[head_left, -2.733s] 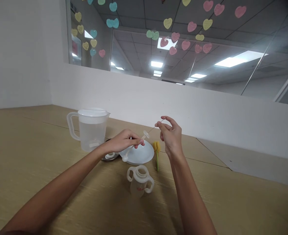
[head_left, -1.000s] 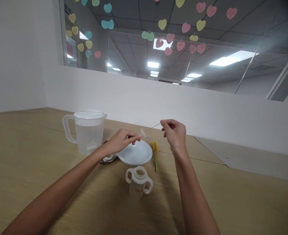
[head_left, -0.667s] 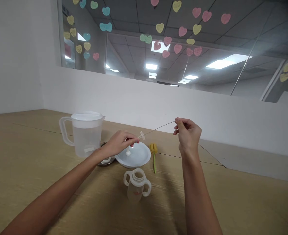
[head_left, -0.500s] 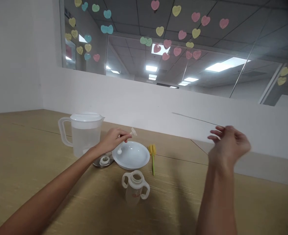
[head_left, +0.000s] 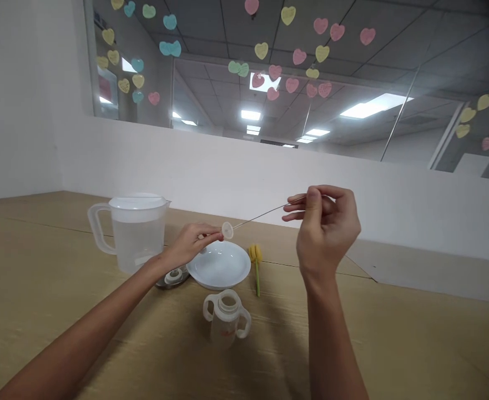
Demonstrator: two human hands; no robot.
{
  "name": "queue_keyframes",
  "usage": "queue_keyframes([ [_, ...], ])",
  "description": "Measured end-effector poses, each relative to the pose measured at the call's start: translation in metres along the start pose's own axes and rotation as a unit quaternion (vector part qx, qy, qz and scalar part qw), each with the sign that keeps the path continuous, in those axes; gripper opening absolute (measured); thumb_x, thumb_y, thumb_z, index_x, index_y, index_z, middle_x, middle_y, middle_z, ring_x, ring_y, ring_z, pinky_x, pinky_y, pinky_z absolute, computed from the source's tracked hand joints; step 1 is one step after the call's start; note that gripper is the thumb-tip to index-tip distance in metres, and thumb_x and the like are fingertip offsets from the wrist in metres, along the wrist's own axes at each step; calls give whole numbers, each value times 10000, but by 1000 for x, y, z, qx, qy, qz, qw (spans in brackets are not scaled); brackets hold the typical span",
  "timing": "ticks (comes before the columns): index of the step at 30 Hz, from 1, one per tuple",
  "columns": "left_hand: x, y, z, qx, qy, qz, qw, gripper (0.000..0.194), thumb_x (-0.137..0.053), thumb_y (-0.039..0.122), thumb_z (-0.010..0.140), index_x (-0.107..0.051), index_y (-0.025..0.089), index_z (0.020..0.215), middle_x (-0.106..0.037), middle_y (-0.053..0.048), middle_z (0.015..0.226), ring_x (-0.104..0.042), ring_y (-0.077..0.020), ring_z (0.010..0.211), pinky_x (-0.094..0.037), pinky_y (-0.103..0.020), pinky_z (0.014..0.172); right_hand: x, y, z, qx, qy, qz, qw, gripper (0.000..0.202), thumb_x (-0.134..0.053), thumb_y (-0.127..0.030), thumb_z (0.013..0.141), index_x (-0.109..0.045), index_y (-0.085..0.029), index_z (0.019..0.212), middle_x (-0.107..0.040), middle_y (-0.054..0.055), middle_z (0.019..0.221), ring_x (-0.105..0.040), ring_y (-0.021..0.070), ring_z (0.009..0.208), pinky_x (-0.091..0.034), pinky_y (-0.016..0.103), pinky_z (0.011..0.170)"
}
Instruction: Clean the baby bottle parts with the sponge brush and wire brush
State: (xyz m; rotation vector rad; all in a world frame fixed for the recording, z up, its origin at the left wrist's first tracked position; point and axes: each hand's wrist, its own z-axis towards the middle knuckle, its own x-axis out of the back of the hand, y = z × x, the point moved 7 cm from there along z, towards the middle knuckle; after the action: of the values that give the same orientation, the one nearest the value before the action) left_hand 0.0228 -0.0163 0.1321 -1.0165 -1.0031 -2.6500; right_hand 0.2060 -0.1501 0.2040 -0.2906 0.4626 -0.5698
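Note:
Between thumb and fingers, my left hand [head_left: 192,243] pinches a small translucent disc-shaped part [head_left: 227,230] above the white bowl [head_left: 219,266]. My right hand [head_left: 325,222], higher up and to the right, grips a thin wire-like rod [head_left: 265,214]. The rod's far tip meets or nearly meets the disc; exact contact cannot be told. Below the bowl stands an uncapped clear cup with two handles [head_left: 226,319]. A white ring [head_left: 173,276] lies on a dark metal dish [head_left: 186,279], partly behind my left forearm.
On the left stands a lidded translucent pitcher [head_left: 138,230]. A yellow sponge-headed brush with a green handle [head_left: 256,272] lies right of the bowl. The wooden table [head_left: 269,361] ends at a white wall [head_left: 206,172], with a window above.
My right hand has moved left, bringing the rod's tip to the disc. The disc in my left hand now faces the camera more. The view has shifted slightly.

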Motion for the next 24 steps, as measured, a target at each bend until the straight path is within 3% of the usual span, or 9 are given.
queue_keyframes([
  [7,-6,0,1,-36,-14,-43,998,336,-462,407,848,-685,158,876,-672,-59,906,-572,-184,850,-425,-263,754,-11,-1,-8,2,-19,14,1000,136,-494,-310,844,-474,-180,809,-592,-27,626,-590,101,519,-515,229,447],
  [13,-11,-7,1,10,-17,-86,996,379,-442,449,843,-676,153,887,-662,-64,959,-561,-203,889,-425,-282,769,-12,-1,-8,-20,-34,40,998,122,-495,-292,847,-469,-178,815,-586,-32,604,-590,103,513,-523,234,449],
  [18,-12,-11,1,32,-30,-88,995,417,-425,480,838,-657,133,856,-649,-54,886,-549,-211,835,-423,-286,713,-19,-7,-12,-22,-66,59,996,118,-491,-292,850,-470,-182,811,-587,-35,604,-591,100,505,-526,231,448],
  [24,-14,-5,1,21,-61,-105,992,369,-411,430,856,-649,150,884,-643,-60,954,-546,-204,911,-399,-283,789,-18,-7,-15,24,-29,31,999,73,-486,-259,849,-469,-190,831,-586,-32,662,-592,95,538,-538,241,486],
])
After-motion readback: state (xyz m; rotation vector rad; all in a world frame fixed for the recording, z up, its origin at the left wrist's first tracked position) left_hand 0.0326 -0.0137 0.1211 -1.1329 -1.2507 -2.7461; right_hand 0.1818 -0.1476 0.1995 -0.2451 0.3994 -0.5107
